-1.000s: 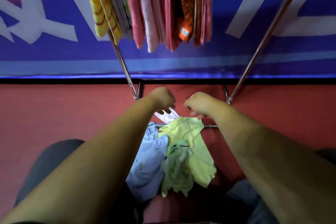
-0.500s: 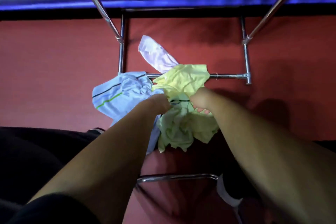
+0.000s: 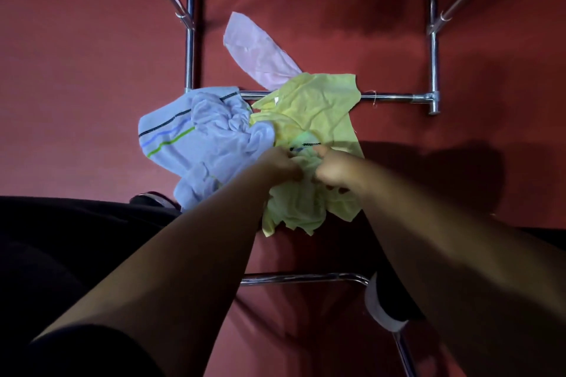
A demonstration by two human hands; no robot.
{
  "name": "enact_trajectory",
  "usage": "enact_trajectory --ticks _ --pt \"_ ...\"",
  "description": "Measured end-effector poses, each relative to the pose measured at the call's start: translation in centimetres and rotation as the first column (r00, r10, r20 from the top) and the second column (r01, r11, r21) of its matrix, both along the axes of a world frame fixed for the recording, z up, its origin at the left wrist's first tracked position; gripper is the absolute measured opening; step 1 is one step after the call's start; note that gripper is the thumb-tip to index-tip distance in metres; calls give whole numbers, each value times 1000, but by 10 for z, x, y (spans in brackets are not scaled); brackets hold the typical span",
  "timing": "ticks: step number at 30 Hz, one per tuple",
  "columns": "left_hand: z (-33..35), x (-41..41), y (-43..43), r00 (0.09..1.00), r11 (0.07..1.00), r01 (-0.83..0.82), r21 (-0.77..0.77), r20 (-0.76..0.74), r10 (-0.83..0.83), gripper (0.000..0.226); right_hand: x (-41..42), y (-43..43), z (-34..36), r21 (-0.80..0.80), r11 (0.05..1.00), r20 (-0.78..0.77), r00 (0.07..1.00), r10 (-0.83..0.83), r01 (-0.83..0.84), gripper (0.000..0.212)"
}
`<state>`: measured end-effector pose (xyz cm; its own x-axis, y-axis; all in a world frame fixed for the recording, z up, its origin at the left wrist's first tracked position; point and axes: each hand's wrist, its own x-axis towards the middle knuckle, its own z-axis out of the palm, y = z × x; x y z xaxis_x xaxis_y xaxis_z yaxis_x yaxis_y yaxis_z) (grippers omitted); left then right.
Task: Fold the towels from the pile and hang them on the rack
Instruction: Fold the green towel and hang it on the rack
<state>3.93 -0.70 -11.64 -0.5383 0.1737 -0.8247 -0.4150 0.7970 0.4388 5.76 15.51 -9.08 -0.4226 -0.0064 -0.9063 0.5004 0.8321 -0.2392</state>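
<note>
Lying on top of the pile, the pale green towel (image 3: 294,205) is all scrunched up on the red floor (image 3: 92,55), right in front of the person. Both hands are on it. The left hand (image 3: 281,162) and the right hand (image 3: 333,170) sit close together at its top edge, near a dark stripe. The fingers of each hand look curled into the cloth, grasping it, though the picture is a bit blurry there. Under it is a yellow towel (image 3: 318,107), which lies across the low bar (image 3: 395,97) of the rack (image 3: 433,55). A light blue towel (image 3: 202,138) with black, blue and green stripes touches the yellow one on the left. A pale pink towel (image 3: 260,52) pokes out behind, past the bar. The shiny legs of the rack go up and out of the picture on both sides, so the top rails cannot be seen. A shoe (image 3: 382,312) shows near the bottom. I think the step now is picking one towel out of the pile. Next, the hands need to lift it clear of the others, find two corners and pull it flat so it can be folded. It is soft and floppy, so it may drag the yellow one up too.
</note>
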Motion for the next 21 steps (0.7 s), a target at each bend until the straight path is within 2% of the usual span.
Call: enact_trajectory --ticks 1,2,4,7,8,10,11,13,15,17,20,21 --pt "2 -5 0 994 992 -107 60 26 106 18 -1 0 0 -22 999 2 1000 24 -24 86" --pt "6 -8 1 979 973 -204 113 50 199 19 -3 -1 2 -47 998 -17 999 46 -47 87" --pt "16 -13 3 933 909 -360 211 115 342 23 -6 -3 2 -89 996 -86 996 1 -9 68" --pt "27 -21 6 859 787 -512 345 176 481 26 -13 -4 8 -129 971 -202 954 -223 200 44" --pt "29 -24 6 847 777 -526 345 139 513 30 -16 -4 12 -148 952 -224 928 -297 269 40" --pt "39 -31 6 793 741 -585 330 39 608 19 -25 -4 24 -210 898 -254 865 -433 388 38" --pt "42 -35 5 756 697 -631 341 67 651 10 -30 -3 27 -247 865 -273 825 -495 437 35" --pt "61 -38 2 722 630 -686 365 233 651 5 -38 -3 41 -325 808 -331 742 -583 491 20" --pt "81 -41 -2 741 651 -671 355 368 562 8 -43 -3 58 -386 750 -352 666 -658 537 12" --pt "103 -46 -4 789 735 -600 315 383 480 12 -43 -3 78 -441 687 -352 592 -725 578 19" --pt "141 -55 -8 854 793 -519 319 236 464 9 -47 1 116 -521 585 -338 480 -810 621 28" --pt "153 -59 -9 872 800 -489 347 192 450 28 -50 3 129 -529 547 -304 457 -836 648 25"
